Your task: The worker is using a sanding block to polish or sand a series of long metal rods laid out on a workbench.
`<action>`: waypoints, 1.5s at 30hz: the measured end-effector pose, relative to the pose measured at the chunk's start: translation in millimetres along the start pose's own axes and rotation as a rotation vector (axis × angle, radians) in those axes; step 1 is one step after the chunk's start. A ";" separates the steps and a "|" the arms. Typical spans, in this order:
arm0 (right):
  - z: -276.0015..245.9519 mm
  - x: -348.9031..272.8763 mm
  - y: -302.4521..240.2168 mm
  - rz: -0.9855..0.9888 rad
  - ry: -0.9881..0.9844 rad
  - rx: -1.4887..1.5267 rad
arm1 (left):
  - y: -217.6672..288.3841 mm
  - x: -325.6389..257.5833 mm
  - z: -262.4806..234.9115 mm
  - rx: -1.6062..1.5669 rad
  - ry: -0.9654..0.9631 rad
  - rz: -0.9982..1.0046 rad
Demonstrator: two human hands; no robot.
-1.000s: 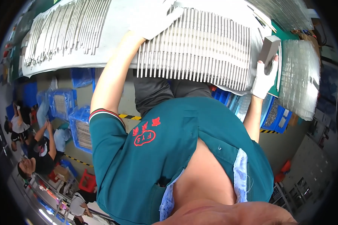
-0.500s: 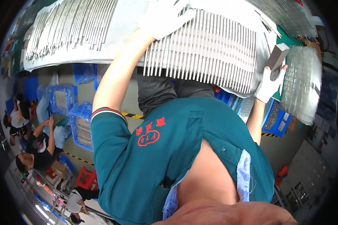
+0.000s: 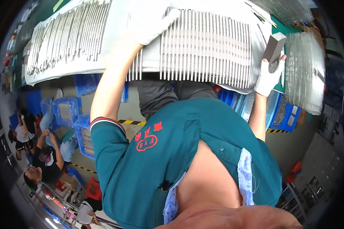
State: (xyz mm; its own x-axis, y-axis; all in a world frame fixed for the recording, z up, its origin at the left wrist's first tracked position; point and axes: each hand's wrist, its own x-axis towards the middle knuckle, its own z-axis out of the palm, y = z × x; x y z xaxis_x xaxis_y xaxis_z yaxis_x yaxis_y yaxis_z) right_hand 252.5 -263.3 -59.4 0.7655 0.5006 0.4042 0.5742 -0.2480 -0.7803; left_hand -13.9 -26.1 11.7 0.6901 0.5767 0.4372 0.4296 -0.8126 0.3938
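My left hand (image 3: 153, 28), in a white glove with its fingers stretched out, lies on the table over a few thin metal rods (image 3: 135, 68). A gap parts these rods from the large row of metal rods (image 3: 206, 45) to their right. The row lies side by side, its near ends reaching past the table's front edge. At the right end of the table my gloved right hand (image 3: 269, 78), fingertips bare, holds a grey rectangular block (image 3: 274, 47) between thumb and fingers. The far part of my left hand is washed out by glare.
Another group of metal rods (image 3: 70, 36) lies unevenly at the table's left. Clear ribbed plastic trays (image 3: 305, 72) stand beyond my right hand. Thin tools (image 3: 262, 15) lie at the back right. Blue bins (image 3: 283, 114) sit below the table. Other people work at the far left.
My left hand has slid left, and a few rods now lie apart from the row with a gap between. My right hand still holds the block. The whole view has shifted slightly.
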 end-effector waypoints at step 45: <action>1.5 -0.9 4.5 -0.080 0.019 0.032 | 62.6 39.3 55.6 0.128 -0.471 0.080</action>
State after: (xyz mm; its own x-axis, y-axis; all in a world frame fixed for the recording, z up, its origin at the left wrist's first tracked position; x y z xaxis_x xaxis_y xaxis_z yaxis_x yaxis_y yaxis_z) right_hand 254.0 -263.5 -64.0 0.7233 0.5019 0.4743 0.6242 -0.1816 -0.7599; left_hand 72.5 -58.9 8.6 0.8994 0.4355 0.0372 0.4123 -0.8736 0.2585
